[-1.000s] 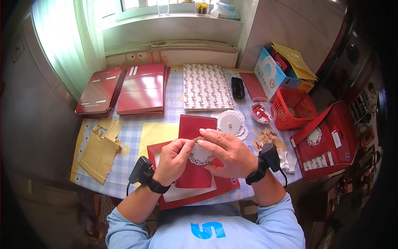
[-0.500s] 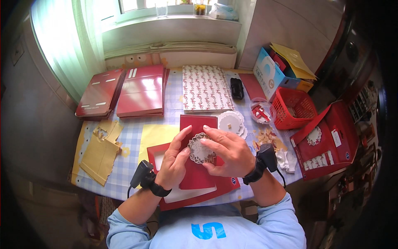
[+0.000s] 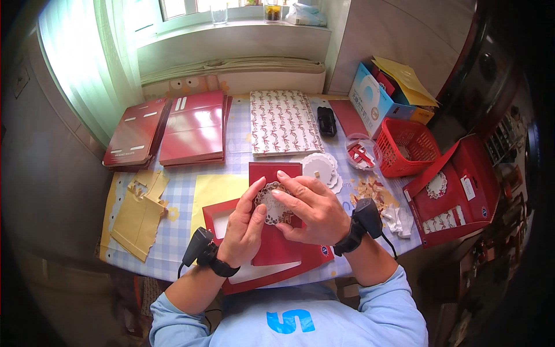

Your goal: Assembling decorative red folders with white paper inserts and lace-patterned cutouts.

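Between my hands is a round scalloped card [image 3: 276,214] with a leafy wreath printed round its edge, over a narrow dark red folder [image 3: 277,248]. My left hand [image 3: 244,231] holds its left side with fingers and thumb. From the right, my right hand [image 3: 318,213] has fingertips on its upper face and thumb by its lower right edge. Whether the card touches the folder, I cannot tell. Under the folder lies a larger red cardboard piece [image 3: 245,285] with white panels. Just beyond my right hand are stacked white scalloped cards [image 3: 316,168].
Stacks of red folders [image 3: 193,124] and a patterned stack [image 3: 283,121] line the back. Torn yellow paper [image 3: 139,222] lies left. At right are a black case [image 3: 326,121], clear tub [image 3: 363,153], red basket [image 3: 404,156], blue box [image 3: 370,95], paper scraps [image 3: 370,191] and opened red folder [image 3: 451,202].
The scalloped card and both hands have shifted slightly left and away from me. My right fingers stay on the card. The view has also moved a little.
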The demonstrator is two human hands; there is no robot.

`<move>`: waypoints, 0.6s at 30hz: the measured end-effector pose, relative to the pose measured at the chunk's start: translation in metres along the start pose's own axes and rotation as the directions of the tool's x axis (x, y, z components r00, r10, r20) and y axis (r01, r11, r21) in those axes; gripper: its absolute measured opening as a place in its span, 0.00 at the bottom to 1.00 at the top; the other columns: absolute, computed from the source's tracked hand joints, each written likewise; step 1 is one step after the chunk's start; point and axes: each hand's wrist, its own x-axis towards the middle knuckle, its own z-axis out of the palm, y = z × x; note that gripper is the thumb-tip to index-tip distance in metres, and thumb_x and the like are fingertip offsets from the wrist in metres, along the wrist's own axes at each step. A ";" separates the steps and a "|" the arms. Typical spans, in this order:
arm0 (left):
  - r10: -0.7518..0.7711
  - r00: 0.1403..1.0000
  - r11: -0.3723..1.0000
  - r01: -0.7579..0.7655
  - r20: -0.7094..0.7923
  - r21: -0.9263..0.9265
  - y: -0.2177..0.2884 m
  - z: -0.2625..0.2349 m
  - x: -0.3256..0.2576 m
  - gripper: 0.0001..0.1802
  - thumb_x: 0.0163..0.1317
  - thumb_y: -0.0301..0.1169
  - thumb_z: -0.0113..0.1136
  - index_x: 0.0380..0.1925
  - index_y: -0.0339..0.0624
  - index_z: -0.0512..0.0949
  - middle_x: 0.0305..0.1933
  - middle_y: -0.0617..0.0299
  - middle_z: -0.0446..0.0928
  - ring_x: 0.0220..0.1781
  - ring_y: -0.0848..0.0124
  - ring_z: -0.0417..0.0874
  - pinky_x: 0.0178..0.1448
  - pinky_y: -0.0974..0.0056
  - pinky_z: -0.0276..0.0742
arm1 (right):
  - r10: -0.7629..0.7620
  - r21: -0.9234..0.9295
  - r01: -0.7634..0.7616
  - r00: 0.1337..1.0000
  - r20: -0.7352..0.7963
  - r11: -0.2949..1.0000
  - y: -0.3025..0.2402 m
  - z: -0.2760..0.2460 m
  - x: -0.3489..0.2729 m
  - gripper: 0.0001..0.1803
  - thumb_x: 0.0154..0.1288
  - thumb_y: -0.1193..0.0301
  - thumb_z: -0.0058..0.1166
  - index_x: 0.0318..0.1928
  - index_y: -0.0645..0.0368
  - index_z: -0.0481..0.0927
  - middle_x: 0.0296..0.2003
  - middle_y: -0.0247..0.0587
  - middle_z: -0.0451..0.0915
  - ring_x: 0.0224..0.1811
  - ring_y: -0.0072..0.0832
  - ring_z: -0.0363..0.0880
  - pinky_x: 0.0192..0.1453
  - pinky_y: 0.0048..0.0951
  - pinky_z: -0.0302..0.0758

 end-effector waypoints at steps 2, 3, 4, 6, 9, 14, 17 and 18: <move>0.003 1.000 1.000 -0.003 -0.002 0.009 0.001 0.000 0.000 0.25 0.72 0.24 0.43 0.68 0.34 0.58 0.61 0.52 0.70 0.62 0.70 0.70 0.65 0.67 0.65 | -0.001 0.002 0.001 1.000 0.009 1.000 0.001 0.001 -0.001 0.32 0.42 0.68 0.69 0.52 0.62 0.78 0.59 0.55 0.73 0.55 0.41 0.75 0.59 0.38 0.74; 0.010 1.000 1.000 -0.009 -0.006 0.025 0.001 0.001 0.000 0.25 0.72 0.23 0.43 0.68 0.34 0.58 0.61 0.52 0.70 0.62 0.70 0.70 0.65 0.67 0.65 | -0.001 0.002 0.001 1.000 0.008 1.000 0.001 0.000 0.000 0.32 0.42 0.68 0.69 0.52 0.62 0.78 0.59 0.55 0.73 0.55 0.41 0.75 0.59 0.38 0.74; 0.017 1.000 0.999 -0.016 -0.010 0.040 0.002 0.001 0.000 0.25 0.72 0.23 0.43 0.68 0.34 0.58 0.61 0.52 0.70 0.62 0.70 0.70 0.65 0.67 0.65 | -0.003 -0.002 0.003 1.000 0.018 1.000 0.001 0.000 0.000 0.32 0.42 0.68 0.69 0.53 0.62 0.78 0.60 0.55 0.72 0.54 0.41 0.74 0.59 0.38 0.74; 0.013 1.000 0.999 -0.012 -0.008 0.035 0.002 0.001 0.000 0.25 0.71 0.23 0.43 0.68 0.34 0.59 0.61 0.52 0.70 0.62 0.70 0.71 0.65 0.67 0.66 | -0.005 -0.006 0.005 1.000 0.027 1.000 0.001 -0.001 0.000 0.32 0.43 0.68 0.69 0.53 0.63 0.78 0.60 0.56 0.72 0.54 0.41 0.74 0.60 0.38 0.74; 0.014 1.000 0.999 -0.014 -0.011 0.039 0.003 0.002 0.000 0.25 0.71 0.22 0.43 0.68 0.34 0.59 0.61 0.52 0.70 0.61 0.70 0.71 0.64 0.67 0.67 | -0.007 -0.004 0.007 0.999 0.033 1.000 0.000 -0.001 0.000 0.32 0.43 0.68 0.68 0.53 0.63 0.77 0.60 0.56 0.71 0.54 0.41 0.74 0.60 0.38 0.73; 0.001 1.000 0.999 0.000 -0.019 0.045 0.005 0.002 0.000 0.26 0.70 0.20 0.43 0.68 0.34 0.59 0.61 0.52 0.71 0.61 0.70 0.72 0.63 0.67 0.68 | -0.007 -0.015 0.009 0.996 0.087 1.000 0.000 -0.003 0.000 0.32 0.45 0.68 0.67 0.54 0.65 0.77 0.62 0.58 0.69 0.57 0.43 0.71 0.62 0.38 0.71; 0.006 1.000 0.998 -0.005 -0.023 0.070 0.005 0.002 0.000 0.26 0.70 0.20 0.43 0.68 0.34 0.59 0.62 0.51 0.71 0.61 0.70 0.73 0.63 0.67 0.69 | -0.003 -0.023 0.005 0.993 0.115 1.000 -0.002 -0.004 0.001 0.32 0.46 0.68 0.67 0.55 0.66 0.76 0.62 0.59 0.68 0.58 0.43 0.70 0.63 0.38 0.70; 0.018 1.000 0.996 -0.016 -0.024 0.090 0.005 0.001 0.000 0.26 0.70 0.20 0.44 0.68 0.35 0.59 0.62 0.51 0.71 0.61 0.70 0.73 0.63 0.67 0.69 | -0.002 -0.023 0.005 0.993 0.114 1.000 -0.003 -0.004 0.001 0.32 0.46 0.68 0.67 0.55 0.66 0.76 0.62 0.59 0.68 0.58 0.43 0.70 0.63 0.38 0.70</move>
